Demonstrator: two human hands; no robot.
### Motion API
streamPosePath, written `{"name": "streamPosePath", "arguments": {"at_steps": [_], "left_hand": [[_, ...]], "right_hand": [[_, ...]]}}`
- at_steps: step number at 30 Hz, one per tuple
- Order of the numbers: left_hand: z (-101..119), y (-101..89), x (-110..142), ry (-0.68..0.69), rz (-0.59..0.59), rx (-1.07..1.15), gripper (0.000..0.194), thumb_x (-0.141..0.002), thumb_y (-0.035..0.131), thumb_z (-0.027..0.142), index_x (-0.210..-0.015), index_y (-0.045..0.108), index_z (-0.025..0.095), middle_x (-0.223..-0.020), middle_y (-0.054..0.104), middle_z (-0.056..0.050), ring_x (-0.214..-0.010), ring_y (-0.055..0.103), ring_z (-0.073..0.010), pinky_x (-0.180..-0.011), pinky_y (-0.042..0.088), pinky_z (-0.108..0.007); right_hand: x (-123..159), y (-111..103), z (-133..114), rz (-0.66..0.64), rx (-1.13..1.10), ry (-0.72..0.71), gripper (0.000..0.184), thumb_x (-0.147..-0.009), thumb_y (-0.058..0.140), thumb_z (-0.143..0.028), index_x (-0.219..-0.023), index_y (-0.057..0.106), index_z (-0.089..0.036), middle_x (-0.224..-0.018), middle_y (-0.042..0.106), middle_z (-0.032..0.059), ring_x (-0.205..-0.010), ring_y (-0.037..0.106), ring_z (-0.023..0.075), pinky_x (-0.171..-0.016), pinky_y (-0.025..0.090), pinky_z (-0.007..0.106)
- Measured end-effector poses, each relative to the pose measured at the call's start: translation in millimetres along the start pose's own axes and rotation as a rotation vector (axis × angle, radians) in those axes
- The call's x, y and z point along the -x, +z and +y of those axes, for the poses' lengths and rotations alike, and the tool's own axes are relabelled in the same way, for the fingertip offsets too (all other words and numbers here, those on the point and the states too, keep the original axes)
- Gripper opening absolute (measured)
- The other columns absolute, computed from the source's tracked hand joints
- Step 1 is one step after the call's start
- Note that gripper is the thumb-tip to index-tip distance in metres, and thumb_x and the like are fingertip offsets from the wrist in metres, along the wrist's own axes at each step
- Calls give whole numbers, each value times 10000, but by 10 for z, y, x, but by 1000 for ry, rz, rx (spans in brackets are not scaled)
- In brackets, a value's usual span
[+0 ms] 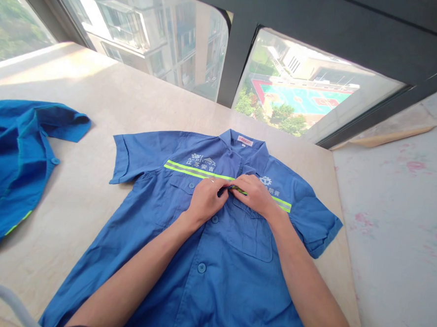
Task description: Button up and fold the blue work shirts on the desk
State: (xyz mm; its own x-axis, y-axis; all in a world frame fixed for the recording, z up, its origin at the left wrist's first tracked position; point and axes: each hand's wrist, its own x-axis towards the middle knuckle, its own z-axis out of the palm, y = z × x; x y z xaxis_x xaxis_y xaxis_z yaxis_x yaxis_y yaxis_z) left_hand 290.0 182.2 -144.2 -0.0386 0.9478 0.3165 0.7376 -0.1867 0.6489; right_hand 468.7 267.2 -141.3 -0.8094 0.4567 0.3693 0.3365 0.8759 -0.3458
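A blue short-sleeved work shirt (218,282) lies front side up with its collar towards the window. A yellow-green and silver reflective band crosses its chest, and white print shows above it. My left hand (209,196) and my right hand (254,194) meet at the front placket by the band, both pinching the cloth there. The fingers hide whatever button or buttonhole is between them. Below my hands, a fastened-looking button (215,219) and a lower button (201,268) show on the placket. Both sleeves lie spread out to the sides.
Another blue garment (15,161) with a yellow-green strip lies at the left on the pale sill (97,92). A dark window frame (239,61) borders the far side, and a flower-patterned wall (395,233) the right. A white curved tube (6,296) enters at lower left.
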Motion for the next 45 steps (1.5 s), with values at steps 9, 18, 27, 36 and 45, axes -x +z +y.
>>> {"name": "streamPosePath", "arguments": {"at_steps": [9,18,27,36,45], "left_hand": [[10,-24,-16,-14,-12,35,201,-804,606,105,-959,691,199,-932,732,-19,-894,641,-204,-835,477,-332],[14,-50,-39,-25,-15,47,181,-792,615,93,-916,690,203,-897,729,-15,-913,618,-210,-841,474,-342],[1,-63,-42,-52,12,159,120,-788,630,111,-850,683,198,-824,715,-9,-828,625,-188,-787,482,-323],[2,-87,-55,-143,28,265,145,-759,631,91,-848,692,188,-829,718,-8,-794,652,-167,-778,503,-302],[3,-60,-66,-220,102,409,79,-767,663,168,-837,700,177,-804,717,-4,-741,661,-144,-735,518,-268]], "right_hand": [[-12,-24,-17,-43,-6,27,198,-906,593,-157,-1092,656,-181,-959,670,65,-892,603,203,-773,411,335],[-26,4,-44,1,-52,72,217,-849,586,-97,-1021,677,-193,-922,678,48,-872,611,193,-777,389,330],[-2,22,-23,60,-119,85,179,-908,560,-125,-992,693,-211,-920,683,45,-889,614,197,-793,394,358],[-17,-189,-141,127,-218,234,225,-912,578,-197,-1134,617,-206,-1217,580,107,-748,595,137,-767,503,331],[-156,-500,-428,-282,-846,931,239,-872,604,-352,-826,677,-129,-711,683,34,-434,514,73,-373,376,184]]}}
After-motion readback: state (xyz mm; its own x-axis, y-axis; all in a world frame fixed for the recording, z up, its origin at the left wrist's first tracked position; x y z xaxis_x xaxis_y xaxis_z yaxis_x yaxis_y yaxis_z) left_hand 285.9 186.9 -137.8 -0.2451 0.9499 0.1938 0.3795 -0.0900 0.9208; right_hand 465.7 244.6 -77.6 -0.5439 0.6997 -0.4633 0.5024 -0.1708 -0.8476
